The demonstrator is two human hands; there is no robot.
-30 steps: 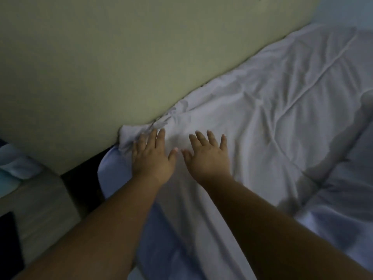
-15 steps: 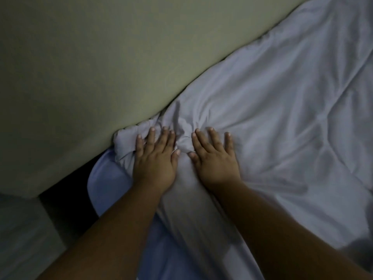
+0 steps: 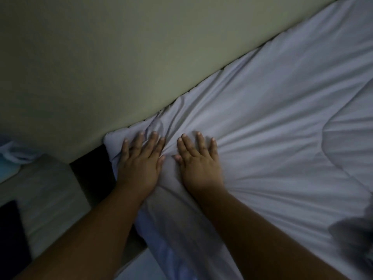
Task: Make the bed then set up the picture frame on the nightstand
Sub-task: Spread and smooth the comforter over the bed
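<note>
left hand (image 3: 141,164) flat, right hand (image 3: 198,164) flat

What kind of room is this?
Most likely a bedroom: a pale, wrinkled bed cover meets a greenish panel like a headboard, with a low nightstand beside it.

The light is dim. A plain yellow-green wall (image 3: 101,57) fills the upper left part of the view. Under it, at the left, stands a nightstand (image 3: 50,195) with a pale wood-grain top. A black gap (image 3: 89,172) lies just beside its right edge.
</note>
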